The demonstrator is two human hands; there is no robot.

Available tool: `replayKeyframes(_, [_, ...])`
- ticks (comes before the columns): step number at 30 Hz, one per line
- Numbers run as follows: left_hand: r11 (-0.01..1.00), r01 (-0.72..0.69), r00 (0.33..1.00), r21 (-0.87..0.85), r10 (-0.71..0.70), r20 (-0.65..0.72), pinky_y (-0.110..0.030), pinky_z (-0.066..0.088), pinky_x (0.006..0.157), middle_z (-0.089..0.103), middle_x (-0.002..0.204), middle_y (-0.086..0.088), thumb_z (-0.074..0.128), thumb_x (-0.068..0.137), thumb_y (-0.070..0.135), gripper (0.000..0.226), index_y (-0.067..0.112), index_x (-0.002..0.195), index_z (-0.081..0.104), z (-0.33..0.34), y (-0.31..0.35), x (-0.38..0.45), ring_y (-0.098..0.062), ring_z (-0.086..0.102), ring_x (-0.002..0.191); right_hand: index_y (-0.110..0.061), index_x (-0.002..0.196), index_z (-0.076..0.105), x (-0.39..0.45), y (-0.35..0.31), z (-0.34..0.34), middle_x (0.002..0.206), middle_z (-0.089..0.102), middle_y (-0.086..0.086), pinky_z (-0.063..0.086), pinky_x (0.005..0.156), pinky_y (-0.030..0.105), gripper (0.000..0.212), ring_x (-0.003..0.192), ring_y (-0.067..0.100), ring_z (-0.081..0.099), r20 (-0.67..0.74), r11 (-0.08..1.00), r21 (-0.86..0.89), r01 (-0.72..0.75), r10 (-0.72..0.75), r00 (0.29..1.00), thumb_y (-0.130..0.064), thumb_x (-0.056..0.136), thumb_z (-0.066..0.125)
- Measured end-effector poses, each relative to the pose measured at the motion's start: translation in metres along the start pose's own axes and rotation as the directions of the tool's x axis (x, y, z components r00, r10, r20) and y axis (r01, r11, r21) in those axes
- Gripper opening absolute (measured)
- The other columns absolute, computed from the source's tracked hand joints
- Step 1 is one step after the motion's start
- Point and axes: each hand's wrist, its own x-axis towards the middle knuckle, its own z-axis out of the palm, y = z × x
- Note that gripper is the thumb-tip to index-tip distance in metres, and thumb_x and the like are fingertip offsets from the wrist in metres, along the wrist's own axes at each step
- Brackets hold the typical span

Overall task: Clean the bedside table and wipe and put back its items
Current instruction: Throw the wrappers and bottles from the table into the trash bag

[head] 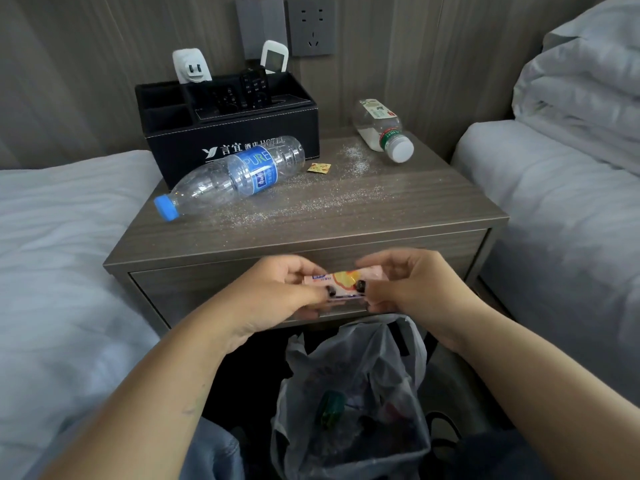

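Head view: wood-grain bedside table point(346, 216) between two white beds, top dusted with fine glittery grains. Clear plastic bottle point(230, 176), blue cap, lies on its side against black leatherette organizer point(242, 133). Second bottle point(382, 129) tipped over at rear right. Left hand point(277, 292) and right hand point(412, 282) pinch a glossy packet point(341, 284) before the drawer, above a translucent bin bag point(353, 393).

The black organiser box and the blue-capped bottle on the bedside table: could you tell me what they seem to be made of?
Organiser box: probably matte black faux leather, judging by pale edge stitching and printed logo. Blue-capped bottle: clear thin plastic, see-through with ribbed walls.
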Motion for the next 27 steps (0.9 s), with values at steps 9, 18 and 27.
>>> replayKeyframes(9, [0.789, 0.137, 0.967, 0.599, -0.238, 0.093, -0.032, 0.060, 0.068, 0.071, 0.086, -0.003, 0.076, 0.074, 0.005, 0.025, 0.021, 0.090, 0.064, 0.042, -0.059, 0.047, -0.015, 0.068, 0.068, -0.015, 0.114, 0.065, 0.023, 0.065, -0.002, 0.110, 0.066, 0.005, 0.054, 0.079, 0.026, 0.029, 0.098, 0.021, 0.064, 0.091, 0.485, -0.872, -0.058, 0.278, 0.956, -0.024, 0.087, 0.060])
replayKeyframes(18, [0.513, 0.121, 0.925, 0.850, -0.369, 0.091, -0.027, 0.039, 0.089, 0.056, 0.132, -0.009, 0.055, 0.094, 0.028, 0.035, 0.012, 0.125, 0.055, 0.116, -0.177, 0.065, -0.026, 0.054, 0.120, -0.014, 0.118, 0.054, 0.010, 0.087, -0.012, 0.129, 0.052, 0.006, 0.050, 0.093, 0.041, 0.029, 0.115, 0.028, 0.056, 0.126, 0.265, -0.964, -0.001, 0.461, 0.879, -0.022, 0.090, 0.053])
replayKeyframes(27, [0.558, 0.251, 0.915, 0.791, -0.404, -0.005, -0.030, 0.026, 0.112, 0.040, 0.150, -0.008, 0.045, 0.100, 0.033, 0.053, 0.014, 0.148, 0.034, 0.145, -0.227, 0.065, -0.025, 0.037, 0.137, -0.010, 0.124, 0.051, 0.008, 0.067, -0.014, 0.131, 0.051, 0.012, 0.050, 0.090, 0.039, 0.032, 0.113, 0.031, 0.056, 0.193, 0.259, -0.963, 0.076, 0.466, 0.863, -0.021, 0.094, 0.050])
